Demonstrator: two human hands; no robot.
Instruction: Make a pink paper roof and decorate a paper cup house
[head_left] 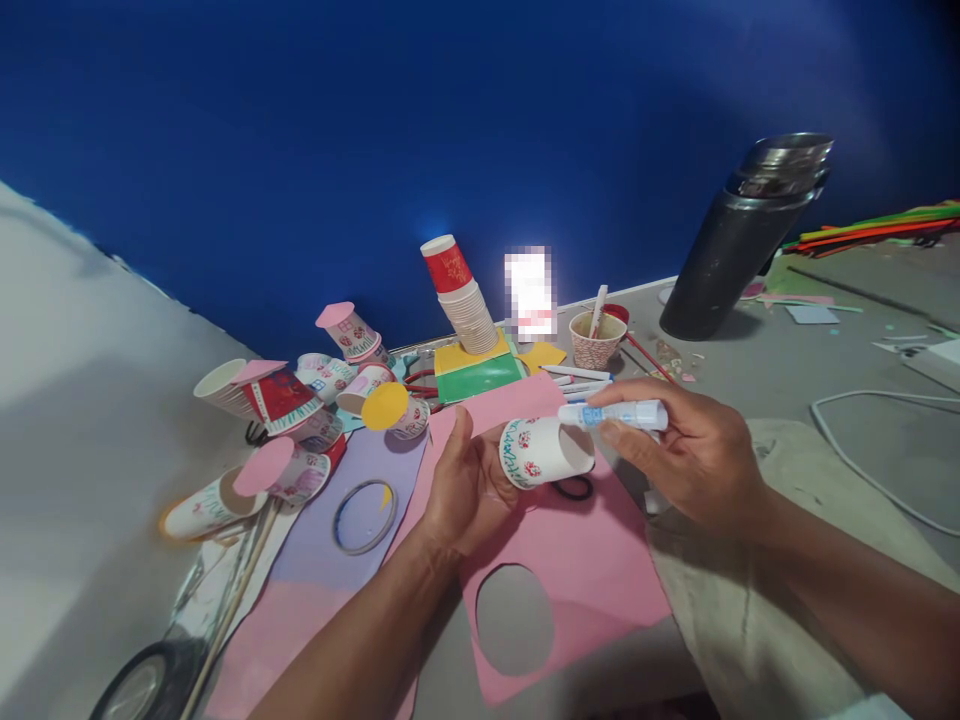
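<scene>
My left hand (pixel 476 475) cradles a white paper cup (pixel 551 453) lying on its side, thumb raised and fingers beneath it. Red and green drawings cover the cup's wall, and its open mouth faces right. Between the thumb and fingers of my right hand (pixel 690 450) is a white glue stick (pixel 615 415) with blue print. Its tip is at the cup's upper rim; whether it touches I cannot tell. Below lies a sheet of pink paper (pixel 592 570) with a round hole cut out. Black scissor handles (pixel 574 488) show partly behind the cup.
Several decorated paper cups (pixel 289 470) with paper discs stand and lie at the left. A stack of cups (pixel 469 315) leans at the back, near a cup holding a marker (pixel 596 345). A tape ring (pixel 365 517) lies on purple paper. A dark flask (pixel 731 250) stands at back right.
</scene>
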